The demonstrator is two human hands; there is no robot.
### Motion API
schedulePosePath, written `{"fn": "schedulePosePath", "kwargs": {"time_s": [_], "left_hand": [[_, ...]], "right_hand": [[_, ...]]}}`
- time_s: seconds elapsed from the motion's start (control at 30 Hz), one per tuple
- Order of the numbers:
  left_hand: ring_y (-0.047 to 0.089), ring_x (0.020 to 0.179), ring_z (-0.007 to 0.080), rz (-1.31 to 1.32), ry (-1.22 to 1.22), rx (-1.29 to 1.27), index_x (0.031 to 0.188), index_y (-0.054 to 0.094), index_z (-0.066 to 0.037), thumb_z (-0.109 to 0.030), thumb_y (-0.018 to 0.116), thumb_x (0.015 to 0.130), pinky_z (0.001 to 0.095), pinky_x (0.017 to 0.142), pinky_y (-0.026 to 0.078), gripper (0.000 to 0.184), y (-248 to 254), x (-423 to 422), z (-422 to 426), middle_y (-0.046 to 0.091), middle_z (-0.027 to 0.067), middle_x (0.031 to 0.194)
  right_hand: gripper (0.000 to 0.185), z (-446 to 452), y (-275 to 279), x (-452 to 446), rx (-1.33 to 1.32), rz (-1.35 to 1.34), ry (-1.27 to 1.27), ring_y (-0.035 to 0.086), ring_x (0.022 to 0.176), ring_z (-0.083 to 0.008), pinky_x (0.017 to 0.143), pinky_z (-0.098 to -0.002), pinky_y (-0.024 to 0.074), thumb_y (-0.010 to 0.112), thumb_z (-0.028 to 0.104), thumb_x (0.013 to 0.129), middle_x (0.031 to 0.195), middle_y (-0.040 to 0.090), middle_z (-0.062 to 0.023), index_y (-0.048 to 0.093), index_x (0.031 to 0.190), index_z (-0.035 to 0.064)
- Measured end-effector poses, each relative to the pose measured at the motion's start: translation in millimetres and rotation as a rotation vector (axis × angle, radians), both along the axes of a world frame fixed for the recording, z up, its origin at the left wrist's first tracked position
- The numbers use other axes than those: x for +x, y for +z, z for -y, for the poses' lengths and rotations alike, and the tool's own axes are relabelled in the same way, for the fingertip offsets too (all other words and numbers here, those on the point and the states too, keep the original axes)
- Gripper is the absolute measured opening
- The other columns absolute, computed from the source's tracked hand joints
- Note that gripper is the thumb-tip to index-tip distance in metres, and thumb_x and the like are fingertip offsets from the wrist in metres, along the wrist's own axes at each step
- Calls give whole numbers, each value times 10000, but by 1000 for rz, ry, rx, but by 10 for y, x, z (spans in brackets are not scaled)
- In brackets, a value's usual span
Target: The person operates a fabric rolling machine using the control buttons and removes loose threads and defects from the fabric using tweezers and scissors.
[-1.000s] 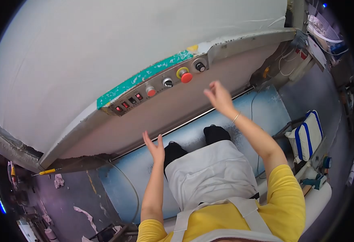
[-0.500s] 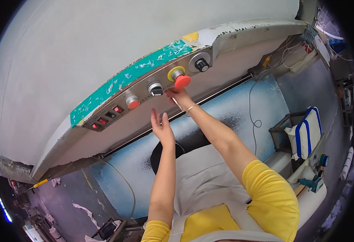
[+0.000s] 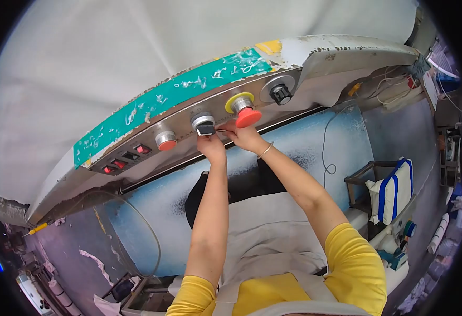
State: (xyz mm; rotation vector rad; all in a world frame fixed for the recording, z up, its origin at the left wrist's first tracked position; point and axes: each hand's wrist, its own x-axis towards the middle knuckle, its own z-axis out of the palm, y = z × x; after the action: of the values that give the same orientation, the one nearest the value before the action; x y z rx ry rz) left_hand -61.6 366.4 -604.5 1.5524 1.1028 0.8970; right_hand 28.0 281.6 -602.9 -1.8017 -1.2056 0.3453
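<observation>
My left hand (image 3: 211, 148) is raised just under the black selector knob (image 3: 205, 128) on the metal control panel (image 3: 180, 119). Its fingers are drawn together, and their tips are partly hidden behind the knob. Close on its right is my right hand (image 3: 245, 139), beneath the red mushroom button (image 3: 248, 117), with a bracelet (image 3: 265, 150) at the wrist. A thin, dark sliver sticks out from its closed fingertips toward the left hand; its kind is too small to tell. Whether either hand touches the knob or pale cloth behind the panel cannot be made out.
Pale cloth (image 3: 109, 58) covers the big curved machine top. The panel also carries an orange push button (image 3: 166, 141), a black dial (image 3: 281, 94) and several red rocker switches (image 3: 119, 164). A blue-striped cushion (image 3: 393, 192) rests on a frame at right. A cable (image 3: 326, 142) hangs below.
My left hand has risen from open, spread fingers to closed fingers at the selector knob. My right hand stays near the red button, now close beside the left. The view has shifted slightly.
</observation>
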Motion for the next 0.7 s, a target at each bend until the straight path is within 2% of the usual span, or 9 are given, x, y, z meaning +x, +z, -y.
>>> {"fn": "schedulePosePath", "kwargs": {"time_s": [0.03, 0.07, 0.17, 0.33, 0.47, 0.57, 0.7], "left_hand": [[573, 806, 126, 36, -52, -23, 943, 640, 22, -184, 614, 945, 284, 729, 464, 208, -35, -45, -33, 637, 58, 854], [573, 806, 126, 32, -45, -28, 943, 640, 22, -184, 614, 945, 284, 729, 464, 208, -27, -111, -54, 637, 58, 854], [503, 657, 77, -29, -262, -38, 874, 625, 10, -216, 613, 951, 249, 614, 424, 240, 23, -341, -71, 578, 8, 721], [516, 613, 110, 16, -278, -88, 857, 646, 23, -222, 638, 927, 287, 604, 450, 255, 51, -491, 32, 623, 64, 661], [489, 594, 83, 9, -265, -93, 836, 650, 22, -243, 641, 928, 265, 570, 424, 281, 83, -487, 46, 588, 44, 625], [493, 612, 50, -27, -311, -143, 853, 648, 5, -296, 628, 944, 226, 569, 403, 315, 83, -503, 20, 566, -16, 659], [482, 597, 48, -46, -322, -148, 852, 649, 3, -298, 627, 944, 227, 558, 395, 316, 110, -511, 13, 561, -18, 649]], "right_hand": [[266, 40, 108, 5, -11, 154, -19, 651, 781, -277, 662, -357, 511, 659, 87, 820, 889, 650, -106, 679, 1085, 80], [261, 90, 209, -3, -23, 308, -35, 652, 760, -254, 620, -346, 508, 668, 92, 824, 855, 636, -88, 685, 1084, 82], [243, 367, 547, -92, -65, 325, -32, 642, 755, -271, 630, -360, 509, 685, 102, 800, 837, 626, -72, 693, 1043, 101], [166, 529, 682, -161, -60, 442, -37, 641, 750, -260, 643, -367, 513, 695, 103, 781, 836, 630, -38, 697, 946, 119], [125, 465, 673, -147, 17, 500, -35, 640, 747, -248, 641, -362, 516, 695, 79, 755, 842, 635, -31, 680, 873, 117], [127, 429, 656, -139, 13, 520, -10, 641, 749, -247, 642, -359, 518, 689, 66, 738, 844, 638, -32, 669, 855, 112], [127, 393, 653, -142, 16, 539, 3, 641, 754, -245, 639, -356, 519, 680, 52, 718, 843, 640, -32, 657, 832, 104]]}}
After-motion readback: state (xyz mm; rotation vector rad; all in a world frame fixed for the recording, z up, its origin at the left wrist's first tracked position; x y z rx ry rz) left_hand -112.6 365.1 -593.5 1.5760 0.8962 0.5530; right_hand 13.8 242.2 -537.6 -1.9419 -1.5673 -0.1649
